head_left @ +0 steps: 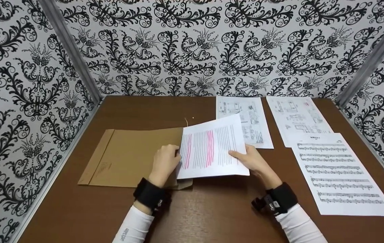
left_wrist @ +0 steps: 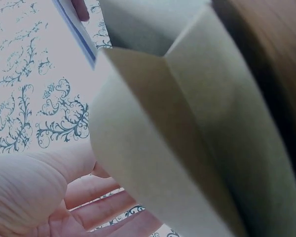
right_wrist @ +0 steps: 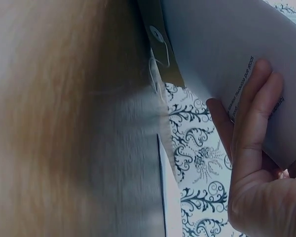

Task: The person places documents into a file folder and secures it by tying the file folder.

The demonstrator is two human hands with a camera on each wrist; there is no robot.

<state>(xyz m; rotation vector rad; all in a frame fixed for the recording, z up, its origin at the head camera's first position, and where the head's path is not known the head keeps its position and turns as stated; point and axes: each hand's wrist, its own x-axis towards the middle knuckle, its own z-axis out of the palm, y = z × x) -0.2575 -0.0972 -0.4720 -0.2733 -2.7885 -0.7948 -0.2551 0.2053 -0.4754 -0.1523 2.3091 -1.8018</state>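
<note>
Highlighted sheet [head_left: 212, 148], printed with lines of text and marked in pink, was held just above the brown tabletop [head_left: 212, 209] at the centre, its left edge meeting the open mouth of the kraft envelope [head_left: 127, 158]; the envelope lay flat to the left, its flap end toward the sheet. Right hand [head_left: 254, 162] pinched the sheet's lower right part, thumb on top and fingers [right_wrist: 251, 123] beneath, as the right wrist view showed; left hand [head_left: 164, 162] rested at the envelope's mouth with its fingers curled on the paper edge, and the left wrist view showed the envelope's flap lifted near the palm, though whether that grip truly pinched the flap or the sheet I could not tell.

Two sheets of drawings [head_left: 246, 121] [head_left: 296, 118] lay at the back right, and a page of sheet music [head_left: 340, 175] lay near the right edge, well apart from the hands.

As a judgement: the sheet's leading corner could catch on the envelope's lip and crease, since the mouth looked barely parted; the envelope might also slide left on the smooth tabletop if the left hand let go; a one-sided pinch could let the paper sag and skew.
</note>
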